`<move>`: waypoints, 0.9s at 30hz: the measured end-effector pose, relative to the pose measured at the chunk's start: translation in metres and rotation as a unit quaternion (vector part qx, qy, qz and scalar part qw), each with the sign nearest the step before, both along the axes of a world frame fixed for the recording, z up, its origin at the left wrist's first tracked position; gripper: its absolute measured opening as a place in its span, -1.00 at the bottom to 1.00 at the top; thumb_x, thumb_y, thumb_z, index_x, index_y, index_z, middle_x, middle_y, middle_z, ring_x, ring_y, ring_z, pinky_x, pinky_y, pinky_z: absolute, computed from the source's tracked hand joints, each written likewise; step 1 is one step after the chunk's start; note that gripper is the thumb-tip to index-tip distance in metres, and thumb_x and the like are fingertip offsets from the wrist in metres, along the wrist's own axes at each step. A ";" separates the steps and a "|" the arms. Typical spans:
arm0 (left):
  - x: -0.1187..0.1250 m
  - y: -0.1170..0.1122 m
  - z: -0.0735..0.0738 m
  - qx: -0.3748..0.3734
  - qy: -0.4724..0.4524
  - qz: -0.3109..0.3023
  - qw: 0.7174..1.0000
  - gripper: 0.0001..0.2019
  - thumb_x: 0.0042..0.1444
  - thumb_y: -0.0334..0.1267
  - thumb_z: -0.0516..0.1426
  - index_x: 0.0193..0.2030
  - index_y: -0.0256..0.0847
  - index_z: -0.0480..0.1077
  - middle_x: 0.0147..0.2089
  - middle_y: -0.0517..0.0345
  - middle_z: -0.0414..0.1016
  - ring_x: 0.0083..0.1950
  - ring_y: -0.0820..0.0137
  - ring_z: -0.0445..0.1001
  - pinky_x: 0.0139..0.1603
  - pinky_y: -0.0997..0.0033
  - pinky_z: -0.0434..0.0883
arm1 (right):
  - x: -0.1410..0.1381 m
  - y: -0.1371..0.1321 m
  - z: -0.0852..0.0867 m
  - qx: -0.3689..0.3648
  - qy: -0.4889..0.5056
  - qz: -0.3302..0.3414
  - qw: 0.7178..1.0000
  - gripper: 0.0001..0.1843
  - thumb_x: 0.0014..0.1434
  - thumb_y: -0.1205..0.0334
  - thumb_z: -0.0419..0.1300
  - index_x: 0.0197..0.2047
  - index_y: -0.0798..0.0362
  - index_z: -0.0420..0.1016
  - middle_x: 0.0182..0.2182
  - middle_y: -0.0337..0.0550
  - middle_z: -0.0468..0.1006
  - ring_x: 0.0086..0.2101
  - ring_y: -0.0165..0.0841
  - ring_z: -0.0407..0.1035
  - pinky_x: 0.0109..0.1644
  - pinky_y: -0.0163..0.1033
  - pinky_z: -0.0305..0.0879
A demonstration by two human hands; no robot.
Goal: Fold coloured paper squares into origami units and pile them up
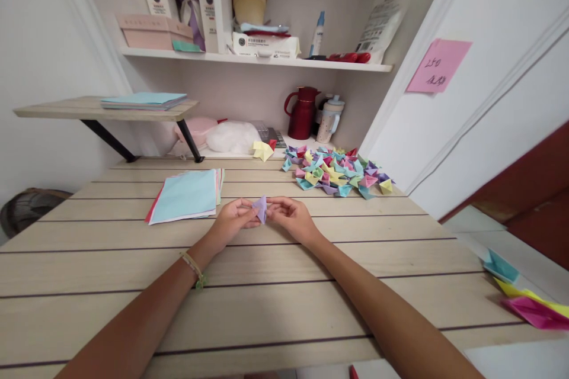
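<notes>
Both hands meet over the middle of the wooden table (275, 302), pinching a small folded purple paper piece (260, 208) between them. My left hand (232, 221) grips its left side with closed fingers, and a bead bracelet circles that wrist. My right hand (291, 217) holds the right side, fingers curled in. Just to the left lies a stack of coloured paper sheets (185, 195), light blue on top. A pile of several finished folded paper shapes (338, 173) in pink, yellow, blue and purple spreads behind and to the right.
A red jug (303, 112) and a white cup (329, 119) stand at the back by the wall. A small raised shelf (106, 108) with papers sits at the left. More folded pieces (527, 303) lie at the table's right edge. A pink note (438, 65) is stuck on the wall.
</notes>
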State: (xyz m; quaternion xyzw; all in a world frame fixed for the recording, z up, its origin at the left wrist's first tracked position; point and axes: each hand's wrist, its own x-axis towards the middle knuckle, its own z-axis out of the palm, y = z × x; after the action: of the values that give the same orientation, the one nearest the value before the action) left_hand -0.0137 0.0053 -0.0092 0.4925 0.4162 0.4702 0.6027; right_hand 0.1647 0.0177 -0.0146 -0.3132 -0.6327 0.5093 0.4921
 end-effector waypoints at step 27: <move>0.000 0.001 -0.005 0.016 0.057 -0.062 0.996 -0.76 -0.21 -0.27 0.30 -0.44 -0.31 0.34 -0.46 0.06 0.57 -0.41 0.37 0.55 -0.38 0.46 0.45 | -0.001 -0.010 0.006 0.138 -0.132 -0.059 0.980 -0.74 0.00 0.30 0.12 -0.18 0.05 0.45 -0.54 -0.26 0.50 -0.55 -0.45 0.37 -0.47 -0.39 0.30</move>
State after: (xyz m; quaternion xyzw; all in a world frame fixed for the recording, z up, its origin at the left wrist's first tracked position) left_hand -0.0135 0.0062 -0.0138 0.5530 0.4109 0.4098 0.5978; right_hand 0.1637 0.0076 -0.0082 -0.3434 -0.7367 0.3417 0.4717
